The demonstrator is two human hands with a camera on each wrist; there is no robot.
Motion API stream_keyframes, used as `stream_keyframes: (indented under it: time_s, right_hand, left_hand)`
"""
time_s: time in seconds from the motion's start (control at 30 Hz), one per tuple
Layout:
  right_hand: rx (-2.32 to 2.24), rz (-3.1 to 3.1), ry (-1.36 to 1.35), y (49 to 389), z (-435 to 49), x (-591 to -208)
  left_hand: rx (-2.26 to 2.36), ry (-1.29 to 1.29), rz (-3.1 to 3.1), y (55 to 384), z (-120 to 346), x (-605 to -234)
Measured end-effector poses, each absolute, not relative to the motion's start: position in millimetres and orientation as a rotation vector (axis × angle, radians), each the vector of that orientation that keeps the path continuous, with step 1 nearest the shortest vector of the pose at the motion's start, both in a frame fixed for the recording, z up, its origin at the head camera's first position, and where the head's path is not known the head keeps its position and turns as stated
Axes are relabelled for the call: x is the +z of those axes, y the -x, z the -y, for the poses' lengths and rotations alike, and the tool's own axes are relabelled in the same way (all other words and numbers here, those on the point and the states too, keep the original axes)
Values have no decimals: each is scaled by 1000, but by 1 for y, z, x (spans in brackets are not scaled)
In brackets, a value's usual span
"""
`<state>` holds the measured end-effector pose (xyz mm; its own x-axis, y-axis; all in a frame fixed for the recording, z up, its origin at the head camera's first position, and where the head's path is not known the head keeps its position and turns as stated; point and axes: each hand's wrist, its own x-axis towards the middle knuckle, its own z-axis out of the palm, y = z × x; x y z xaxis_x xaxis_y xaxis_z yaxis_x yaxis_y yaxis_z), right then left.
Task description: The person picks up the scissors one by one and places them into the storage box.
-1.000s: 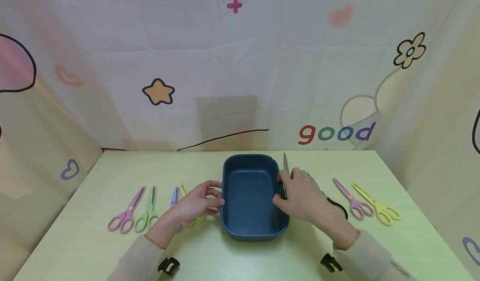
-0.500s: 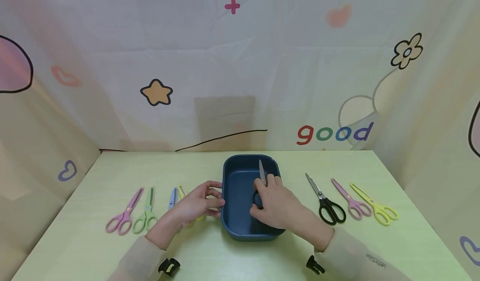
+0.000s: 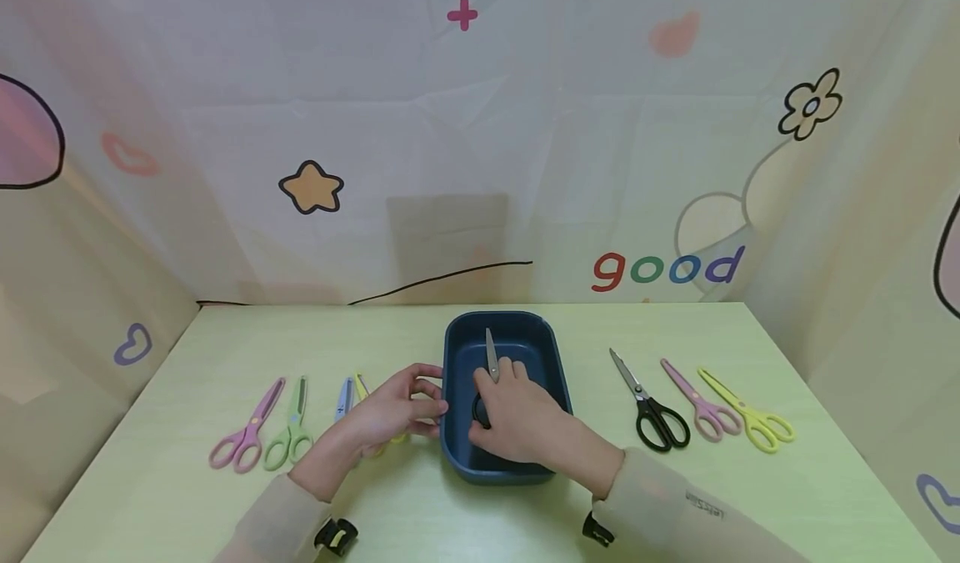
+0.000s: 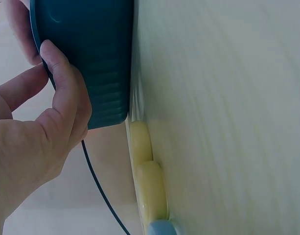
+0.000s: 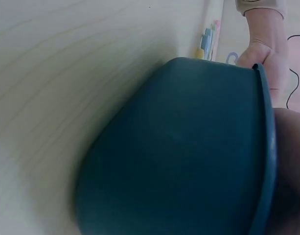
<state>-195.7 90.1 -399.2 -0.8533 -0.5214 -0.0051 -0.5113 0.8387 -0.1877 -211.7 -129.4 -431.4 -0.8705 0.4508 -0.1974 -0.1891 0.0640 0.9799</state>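
My right hand (image 3: 517, 417) is inside a dark blue plastic bin (image 3: 448, 450), gripping a pair of black-handled scissors (image 3: 492, 354) by the handles. Their metal blades point to the far end, and part of the handles is hidden under the fingers. At the bin's left side, my left hand (image 3: 397, 409) holds the rim, with bent fingers against the outer wall. The left wrist view shows this left hand (image 4: 52, 112) at the bin's edge (image 4: 105, 73). In the right wrist view the bin wall (image 5: 179, 147) hides most of the right hand.
Left on the table (image 3: 300, 513) lie pink scissors (image 3: 251, 425), green scissors (image 3: 292, 425), blue scissors (image 3: 345, 396) and yellow scissors (image 3: 362, 386), the last two partly covered by the left hand. On the right lie black scissors (image 3: 651, 404), pink scissors (image 3: 703, 404) and yellow scissors (image 3: 748, 413).
My right hand has carried the black-handled scissors leftward from the bin's right edge into the bin. The black scissors on the right have come into full sight. The left hand stays in place.
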Motion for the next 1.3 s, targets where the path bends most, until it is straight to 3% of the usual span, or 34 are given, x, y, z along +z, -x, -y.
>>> stream_keyframes:
  time_s: [1.3]
  right_hand:
    - [-40, -2872, 869, 200, -71, -422]
  left_hand:
    - [1868, -264, -1887, 209, 129, -432]
